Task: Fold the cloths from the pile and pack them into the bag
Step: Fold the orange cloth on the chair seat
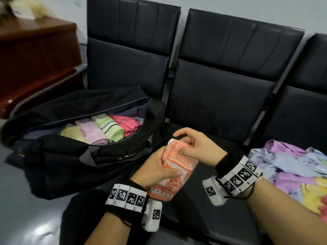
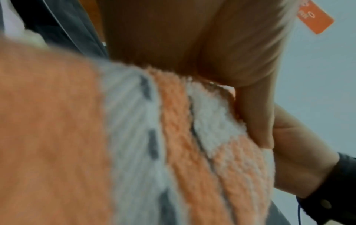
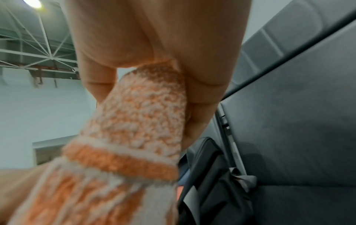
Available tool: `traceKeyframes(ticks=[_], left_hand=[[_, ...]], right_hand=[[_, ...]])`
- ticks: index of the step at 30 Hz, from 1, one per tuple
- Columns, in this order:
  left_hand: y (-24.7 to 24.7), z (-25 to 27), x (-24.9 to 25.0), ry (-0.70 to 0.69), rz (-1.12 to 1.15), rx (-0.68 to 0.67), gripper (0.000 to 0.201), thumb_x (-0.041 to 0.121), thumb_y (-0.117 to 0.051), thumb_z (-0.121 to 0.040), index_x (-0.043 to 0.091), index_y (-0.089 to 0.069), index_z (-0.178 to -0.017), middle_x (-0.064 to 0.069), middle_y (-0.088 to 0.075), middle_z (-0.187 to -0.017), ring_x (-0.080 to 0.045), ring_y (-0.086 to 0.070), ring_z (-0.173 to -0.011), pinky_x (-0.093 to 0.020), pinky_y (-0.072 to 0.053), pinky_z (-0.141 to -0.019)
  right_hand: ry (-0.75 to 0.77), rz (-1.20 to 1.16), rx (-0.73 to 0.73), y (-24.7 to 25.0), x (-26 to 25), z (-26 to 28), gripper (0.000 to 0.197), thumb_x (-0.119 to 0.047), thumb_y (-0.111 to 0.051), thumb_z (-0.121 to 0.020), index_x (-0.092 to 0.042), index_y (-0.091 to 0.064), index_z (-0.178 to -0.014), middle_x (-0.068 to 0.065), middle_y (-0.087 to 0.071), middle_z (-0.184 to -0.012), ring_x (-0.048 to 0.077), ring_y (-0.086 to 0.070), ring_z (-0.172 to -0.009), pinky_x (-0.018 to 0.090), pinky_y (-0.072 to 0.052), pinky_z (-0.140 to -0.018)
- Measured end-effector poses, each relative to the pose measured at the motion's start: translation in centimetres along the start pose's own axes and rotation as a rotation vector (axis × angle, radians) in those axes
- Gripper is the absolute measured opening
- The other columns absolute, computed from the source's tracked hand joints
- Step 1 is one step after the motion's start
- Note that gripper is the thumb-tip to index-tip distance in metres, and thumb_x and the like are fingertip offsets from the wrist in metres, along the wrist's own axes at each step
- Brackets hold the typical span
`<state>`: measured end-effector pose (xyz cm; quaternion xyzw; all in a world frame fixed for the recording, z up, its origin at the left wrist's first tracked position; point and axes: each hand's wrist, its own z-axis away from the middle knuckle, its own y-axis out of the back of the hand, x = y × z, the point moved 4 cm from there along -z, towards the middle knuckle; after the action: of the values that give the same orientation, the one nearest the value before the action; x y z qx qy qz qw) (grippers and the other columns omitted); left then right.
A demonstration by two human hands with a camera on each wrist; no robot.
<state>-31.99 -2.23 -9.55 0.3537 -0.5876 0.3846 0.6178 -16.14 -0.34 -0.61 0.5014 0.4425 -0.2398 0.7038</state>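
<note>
A folded orange-and-white cloth (image 1: 178, 163) is held over the middle black seat, between both hands. My left hand (image 1: 155, 171) grips its near half, thumb across the top. My right hand (image 1: 192, 147) pinches its far end. The same orange-and-white cloth (image 2: 173, 144) fills the left wrist view, and the orange-and-white cloth (image 3: 134, 121) shows in the right wrist view between thumb and fingers. The black bag (image 1: 53, 149) lies open to the left, with several folded cloths (image 1: 99, 129) in a row inside. The loose pile of cloths (image 1: 292, 165) lies on the seat at the right.
A row of black padded seats (image 1: 221, 82) runs behind the hands. A brown wooden cabinet (image 1: 35, 55) stands at the far left. The grey floor (image 1: 26, 218) shows at the lower left. Both wrists wear bands with black-and-white markers.
</note>
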Motion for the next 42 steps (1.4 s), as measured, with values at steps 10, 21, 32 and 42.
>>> traceKeyframes(ticks=[10,21,32,42], left_hand=[[11.6,-2.0,2.3,0.071,-0.039,0.054,0.063,0.013,-0.082,-0.077,0.017,-0.051,-0.132,-0.007,-0.070,-0.122,-0.023,-0.068,-0.113,-0.046,-0.053,-0.099],[22.8,-8.2,-1.1,0.294,0.251,0.469,0.027,-0.002,-0.065,-0.091,0.007,-0.062,-0.117,-0.016,-0.074,-0.108,-0.031,-0.073,-0.095,-0.049,-0.058,-0.085],[22.7,-10.8,-7.8,0.696,0.426,0.650,0.038,0.010,-0.068,-0.093,-0.007,-0.057,-0.125,-0.025,-0.072,-0.106,-0.039,-0.071,-0.095,-0.051,-0.059,-0.083],[23.0,-13.6,-3.8,0.410,0.522,0.863,0.036,-0.003,-0.058,-0.091,-0.001,-0.052,-0.126,-0.023,-0.068,-0.114,-0.040,-0.068,-0.102,-0.058,-0.056,-0.087]], right_hand=[[0.073,-0.035,-0.089,-3.8,-3.4,-12.4,0.039,-0.009,-0.070,-0.081,-0.026,-0.060,-0.115,0.006,-0.075,-0.096,0.028,-0.071,-0.090,0.050,-0.057,-0.085],[0.122,0.613,0.206,-1.4,-0.9,-28.2,0.058,-0.020,-0.062,-0.092,-0.009,-0.043,-0.145,0.013,-0.035,-0.155,0.028,-0.026,-0.147,0.034,-0.022,-0.120],[-0.222,0.659,0.133,-0.6,4.5,-33.3,0.046,-0.035,-0.069,-0.082,-0.025,-0.042,-0.119,0.005,-0.062,-0.104,0.029,-0.062,-0.094,0.036,-0.050,-0.076],[-0.041,0.596,0.324,2.6,0.2,-33.0,0.010,-0.022,-0.075,-0.078,-0.015,-0.073,-0.086,0.007,-0.068,-0.091,0.031,-0.064,-0.092,0.033,-0.050,-0.080]])
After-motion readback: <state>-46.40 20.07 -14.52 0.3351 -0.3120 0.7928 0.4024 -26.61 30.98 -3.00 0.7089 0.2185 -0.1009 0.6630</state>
